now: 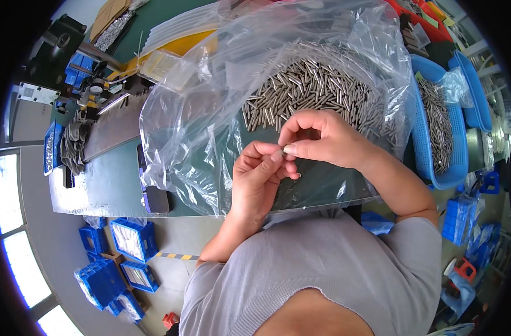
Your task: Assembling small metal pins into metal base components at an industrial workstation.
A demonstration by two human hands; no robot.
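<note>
My left hand (260,172) and my right hand (328,141) meet fingertip to fingertip above the near part of the green table. Thumb and forefinger of each are pinched together around one tiny spot. Whatever lies between them is too small to name. Just beyond my fingers spreads a heap of short metal pins (306,89), silvery and slim, lying on a large clear plastic bag (194,145). Part of the bag is folded over the far and right sides of the heap.
At the right stands a blue basket (460,151) full of similar metal pieces, beside another blue basket (479,101). A dark phone (156,200) lies at the table's front left edge. A bench machine (93,84) occupies the far left. Blue crates (135,238) stand on the floor.
</note>
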